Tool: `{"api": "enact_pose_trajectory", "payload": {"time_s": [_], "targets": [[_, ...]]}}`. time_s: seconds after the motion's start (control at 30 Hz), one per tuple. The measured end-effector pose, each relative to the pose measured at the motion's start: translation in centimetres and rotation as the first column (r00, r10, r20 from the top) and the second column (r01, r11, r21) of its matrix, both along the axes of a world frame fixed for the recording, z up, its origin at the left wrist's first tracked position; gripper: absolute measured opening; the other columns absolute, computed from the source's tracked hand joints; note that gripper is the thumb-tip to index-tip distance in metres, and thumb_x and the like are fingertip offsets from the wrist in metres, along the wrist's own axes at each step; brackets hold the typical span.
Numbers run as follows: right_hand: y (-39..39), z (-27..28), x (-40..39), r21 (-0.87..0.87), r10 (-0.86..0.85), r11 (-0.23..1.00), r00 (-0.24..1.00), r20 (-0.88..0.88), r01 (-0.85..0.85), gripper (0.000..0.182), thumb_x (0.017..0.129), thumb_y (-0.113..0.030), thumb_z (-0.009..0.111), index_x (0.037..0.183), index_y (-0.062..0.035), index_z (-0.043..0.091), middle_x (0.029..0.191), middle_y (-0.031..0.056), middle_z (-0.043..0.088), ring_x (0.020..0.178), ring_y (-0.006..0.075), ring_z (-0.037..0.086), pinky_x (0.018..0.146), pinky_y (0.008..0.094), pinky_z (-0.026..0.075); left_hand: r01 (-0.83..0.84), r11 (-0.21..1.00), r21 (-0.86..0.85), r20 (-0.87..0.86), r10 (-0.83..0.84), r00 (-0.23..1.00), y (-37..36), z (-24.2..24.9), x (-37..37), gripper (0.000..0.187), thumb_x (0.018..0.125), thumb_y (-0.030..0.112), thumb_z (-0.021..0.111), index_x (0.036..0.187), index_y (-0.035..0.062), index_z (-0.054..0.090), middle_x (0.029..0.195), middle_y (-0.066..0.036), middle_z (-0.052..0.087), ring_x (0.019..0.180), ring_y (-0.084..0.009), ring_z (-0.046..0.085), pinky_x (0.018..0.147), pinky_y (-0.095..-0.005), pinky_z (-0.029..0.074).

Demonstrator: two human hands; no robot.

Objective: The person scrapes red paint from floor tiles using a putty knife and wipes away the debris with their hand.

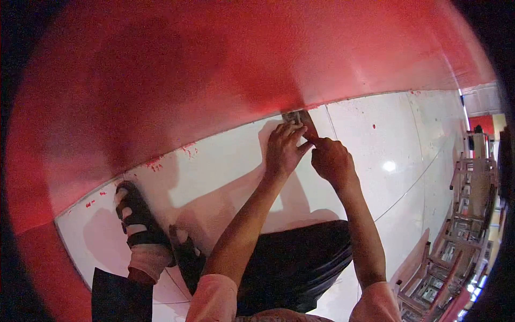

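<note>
At the foot of the red wall [225, 70], a flat scraper-like tool [308, 122] meets the edge of the white tiled floor [214, 166]. My right hand [331, 161] is closed round the near end of this tool. To its left, my left hand [286, 150] rests against the tool's flat part, fingers bent and thumb pointing toward my right hand. Something small and greyish [292, 116] lies at the left fingertips; its shape is unclear. Red paint flecks [155, 163] mark the floor along the wall.
My sandalled foot [137, 214] is close to the wall at lower left, and my dark-clothed knee [300, 257] is below my arms. Stacked chairs or metal-framed furniture [450, 257] line the right side. Another red spot [374, 126] is on the tiles.
</note>
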State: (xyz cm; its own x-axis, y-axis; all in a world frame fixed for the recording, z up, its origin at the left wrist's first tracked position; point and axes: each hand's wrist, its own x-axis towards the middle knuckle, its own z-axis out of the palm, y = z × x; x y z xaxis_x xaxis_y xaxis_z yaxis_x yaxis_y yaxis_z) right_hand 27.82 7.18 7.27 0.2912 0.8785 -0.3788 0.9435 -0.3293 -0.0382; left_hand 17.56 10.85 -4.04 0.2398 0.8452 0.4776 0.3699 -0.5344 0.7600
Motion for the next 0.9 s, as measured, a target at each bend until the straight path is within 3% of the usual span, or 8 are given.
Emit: {"api": "enact_pose_trajectory", "payload": {"time_s": [0.13,0.23,0.27,0.37,0.63,0.67,0.8,0.9], "targets": [[0.1,2.9,0.0,-0.041,0.143,0.989,0.99,-0.011,-0.144,0.038,0.078,-0.011,0.05,0.113,-0.0167,0.064,0.093,0.0182,0.067,0.091,0.0379,0.065,0.082,0.0498,0.052,0.002,1.0,-0.019,0.006,-0.002,1.0,0.2,-0.1,0.2,0.043,0.064,0.024,0.082,0.102,0.0099,0.068,0.107,-0.01,0.066,0.1,-0.0287,0.061,0.09,-0.0403,0.047],[-0.4,0.8,-0.2,0.118,0.083,0.99,0.996,-0.03,-0.079,0.036,0.079,-0.011,0.05,0.111,-0.0156,0.064,0.092,0.018,0.067,0.088,0.0383,0.065,0.08,0.0486,0.053,0.003,0.999,-0.035,-0.015,-0.004,1.0,0.2,-0.1,0.2,0.041,0.067,0.024,0.08,0.104,0.0096,0.067,0.108,-0.009,0.066,0.1,-0.0291,0.061,0.09,-0.0393,0.047],[-0.4,0.6,0.3,0.008,0.09,0.996,0.995,0.035,-0.09,0.031,0.079,-0.011,0.05,0.106,-0.0135,0.065,0.092,0.0182,0.067,0.084,0.0377,0.066,0.078,0.0479,0.054,0.025,0.999,-0.04,-0.031,-0.026,0.999,-0.1,-0.1,0.1,0.041,0.068,0.024,0.08,0.104,0.0096,0.067,0.108,-0.008,0.066,0.1,-0.0292,0.061,0.091,-0.0392,0.047],[0.3,2.2,-0.1,0.074,0.148,0.986,0.989,0.014,-0.149,0.027,0.079,-0.012,0.051,0.102,-0.0121,0.065,0.092,0.0184,0.067,0.083,0.0377,0.066,0.077,0.0479,0.054,0.007,1.0,-0.009,0.012,-0.007,1.0,-0.1,-0.4,0.1,0.041,0.068,0.022,0.079,0.104,0.0097,0.067,0.108,-0.008,0.066,0.101,-0.0291,0.061,0.092,-0.0395,0.047],[0.2,1.0,-0.2,-0.014,0.019,1.0,1.0,0.013,-0.019,0.038,0.08,-0.012,0.05,0.114,-0.0222,0.063,0.094,0.018,0.066,0.087,0.0365,0.066,0.081,0.0487,0.053,-0.018,1.0,-0.02,-0.032,0.017,0.999,0.3,-0.5,0.5,0.036,0.075,0.02,0.073,0.109,0.0099,0.066,0.111,-0.008,0.065,0.109,-0.0274,0.058,0.094,-0.0395,0.046],[-0.6,1.3,-0.2,0.111,0.112,0.988,0.994,-0.002,-0.111,0.033,0.08,-0.011,0.05,0.109,-0.0156,0.065,0.09,0.0192,0.067,0.085,0.037,0.066,0.079,0.0485,0.054,-0.007,1.0,-0.022,-0.03,0.006,1.0,0.4,-0.2,0.6,0.036,0.076,0.021,0.073,0.109,0.0096,0.066,0.112,-0.008,0.065,0.109,-0.0275,0.058,0.095,-0.0395,0.045],[0.4,0.8,0.3,0.063,0.041,0.997,0.999,0.006,-0.041,0.031,0.079,-0.012,0.051,0.107,-0.0133,0.065,0.089,0.019,0.067,0.084,0.0376,0.066,0.078,0.0482,0.054,0.041,0.998,-0.056,-0.04,-0.044,0.998,-0.1,-0.1,0.4,0.036,0.078,0.023,0.072,0.111,0.0084,0.065,0.114,-0.009,0.064,0.11,-0.0279,0.058,0.096,-0.0396,0.044],[0.2,1.5,0.9,0.048,0.141,0.989,0.989,0.051,-0.143,0.03,0.08,-0.012,0.05,0.106,-0.0107,0.065,0.091,0.0195,0.067,0.086,0.0379,0.066,0.079,0.048,0.054,0.069,0.995,-0.069,-0.024,-0.07,0.997,0.3,-0.1,0.3,0.038,0.078,0.025,0.072,0.111,0.0074,0.064,0.114,-0.01,0.064,0.11,-0.0283,0.058,0.096,-0.0399,0.045]]}}
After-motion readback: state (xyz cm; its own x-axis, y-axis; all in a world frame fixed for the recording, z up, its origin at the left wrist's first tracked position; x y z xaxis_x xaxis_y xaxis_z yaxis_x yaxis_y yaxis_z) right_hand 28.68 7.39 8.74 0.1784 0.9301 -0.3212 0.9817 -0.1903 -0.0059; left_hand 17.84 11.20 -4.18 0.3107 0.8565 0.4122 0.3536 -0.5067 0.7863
